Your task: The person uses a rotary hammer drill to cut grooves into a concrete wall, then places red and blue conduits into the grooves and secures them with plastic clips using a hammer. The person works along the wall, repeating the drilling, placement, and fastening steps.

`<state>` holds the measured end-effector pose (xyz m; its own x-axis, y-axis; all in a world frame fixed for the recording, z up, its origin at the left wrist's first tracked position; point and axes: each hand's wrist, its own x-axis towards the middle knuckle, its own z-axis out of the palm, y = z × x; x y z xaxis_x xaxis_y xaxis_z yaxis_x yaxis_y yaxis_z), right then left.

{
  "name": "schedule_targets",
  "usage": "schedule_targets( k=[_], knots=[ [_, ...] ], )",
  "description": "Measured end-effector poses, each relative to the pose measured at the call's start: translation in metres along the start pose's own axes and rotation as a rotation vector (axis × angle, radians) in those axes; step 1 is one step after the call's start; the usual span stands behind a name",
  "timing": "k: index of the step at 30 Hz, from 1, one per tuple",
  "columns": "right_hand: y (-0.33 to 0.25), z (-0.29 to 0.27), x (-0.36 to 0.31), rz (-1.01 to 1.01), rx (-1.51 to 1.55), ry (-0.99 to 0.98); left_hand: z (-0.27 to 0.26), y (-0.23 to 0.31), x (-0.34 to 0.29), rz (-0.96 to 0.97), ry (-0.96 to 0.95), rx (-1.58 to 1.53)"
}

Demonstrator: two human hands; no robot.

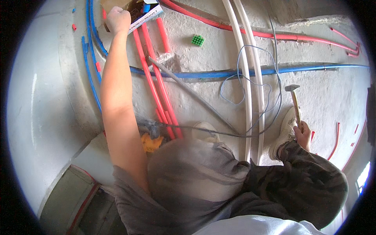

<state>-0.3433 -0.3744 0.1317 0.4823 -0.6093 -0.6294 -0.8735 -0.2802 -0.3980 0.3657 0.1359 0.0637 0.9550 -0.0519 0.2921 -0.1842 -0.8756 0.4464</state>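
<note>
At near right, I see the right hand [302,136] with fingers clenched round a hammer [296,103], likely stiff and head-heavy, best held low on its handle, while far left I cannot tell whether the left hand [118,20] grasps the open box [147,18].

Left arm stretched far out, right hand low and closed.
The bare left arm [119,84] runs almost straight from its short sleeve [133,201] at the lower left up to the upper left, where the left hand [118,20] shows its back, fingers bent and their tips hidden. Right of centre, toward the lower part of the frame, the right hand [302,136] has its fingers curled into a grip; dark clothing hides the right forearm.
</note>
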Motion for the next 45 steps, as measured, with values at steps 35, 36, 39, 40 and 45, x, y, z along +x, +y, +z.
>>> schedule_targets(
  k=[35, 36, 39, 40, 45],
  knots=[
    [-0.071, 0.047, 0.002, -0.124, 0.086, -0.144, -0.014, 0.147, -0.222, 0.160, -0.527, -0.615],
    [-0.072, 0.047, 0.004, -0.128, 0.091, -0.153, -0.003, 0.156, -0.232, 0.216, -0.531, -0.549],
    [-0.076, 0.048, 0.009, -0.152, 0.035, -0.138, 0.021, 0.176, -0.245, 0.264, -0.590, -0.387],
    [-0.078, 0.049, 0.011, -0.152, 0.058, -0.149, 0.026, 0.180, -0.244, 0.247, -0.563, -0.341],
    [-0.094, 0.049, 0.015, -0.070, 0.136, -0.193, 0.027, 0.182, -0.243, 0.224, -0.496, -0.274]
  ],
)
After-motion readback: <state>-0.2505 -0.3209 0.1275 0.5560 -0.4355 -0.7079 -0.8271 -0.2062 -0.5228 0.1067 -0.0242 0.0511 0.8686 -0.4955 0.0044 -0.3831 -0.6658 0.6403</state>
